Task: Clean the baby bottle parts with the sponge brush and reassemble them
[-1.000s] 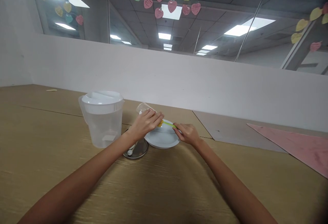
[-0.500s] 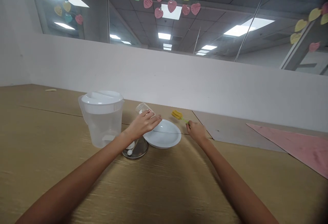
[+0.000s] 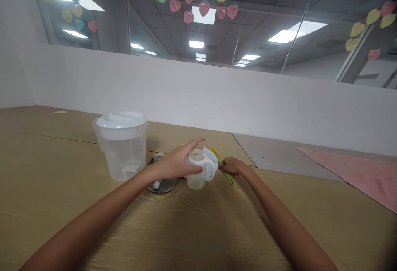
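Observation:
My left hand (image 3: 178, 164) is closed around a clear bottle (image 3: 196, 181) with a white collar and side handle. The bottle is held upright in front of a white plate (image 3: 211, 155), covering much of it. To the right, my right hand (image 3: 235, 166) is at a bottle brush with a green handle (image 3: 228, 176) and a yellow sponge head (image 3: 215, 152), its fingers closed at the handle. Left of the bottle is a round metal tray (image 3: 164, 186) bearing a small white part (image 3: 156, 185) and a clear cap (image 3: 159, 157), partly hidden by my left hand.
A large clear pitcher (image 3: 124, 155) with a white lid stands on the left of the brown-covered table (image 3: 198, 229). A pink sheet (image 3: 356, 173) lies at the far right. Behind the table runs a white wall (image 3: 198, 97) with glass above it.
My left hand has brought the bottle from behind the plate's left side toward me and upright. My right hand has lowered slightly, and the brush's handle end now points toward me.

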Motion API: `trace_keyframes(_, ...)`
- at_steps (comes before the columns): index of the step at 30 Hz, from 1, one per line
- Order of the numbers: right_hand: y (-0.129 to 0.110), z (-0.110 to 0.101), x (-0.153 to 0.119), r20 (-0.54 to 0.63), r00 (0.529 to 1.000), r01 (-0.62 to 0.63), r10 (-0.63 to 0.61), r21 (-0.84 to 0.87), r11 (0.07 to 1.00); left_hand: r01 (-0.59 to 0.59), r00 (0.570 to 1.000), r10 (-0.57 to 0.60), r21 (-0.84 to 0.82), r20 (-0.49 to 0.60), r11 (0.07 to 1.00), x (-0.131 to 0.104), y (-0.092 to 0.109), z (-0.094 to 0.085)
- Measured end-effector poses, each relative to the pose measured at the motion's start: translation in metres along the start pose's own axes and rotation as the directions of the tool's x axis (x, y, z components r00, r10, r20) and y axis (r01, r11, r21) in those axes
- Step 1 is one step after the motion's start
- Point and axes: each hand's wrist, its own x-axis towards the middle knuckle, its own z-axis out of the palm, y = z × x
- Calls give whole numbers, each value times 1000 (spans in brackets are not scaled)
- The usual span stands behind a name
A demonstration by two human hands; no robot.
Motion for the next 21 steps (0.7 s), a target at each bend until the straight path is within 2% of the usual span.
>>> trace_keyframes(5,-10,-12,-9,-255,962,116,-99,53,992,-68,986,46,133,160,989,-4,9,13)
trace_keyframes(9,-17,-15,-13,-268,949,204,-168,116,972,-75,972,23,212,236,974,-5,12,17)
trace_keyframes(14,-25,-16,-16,-286,929,297,-234,201,933,-70,941,-18,245,339,967,-5,5,18)
trace_keyframes(18,-31,-23,-22,-356,901,364,-248,309,879,-116,906,32,175,422,978,-4,-4,3)
trace_keyframes(21,-36,-29,-25,-407,883,407,-236,410,817,-79,945,10,198,328,977,-3,-14,-21)
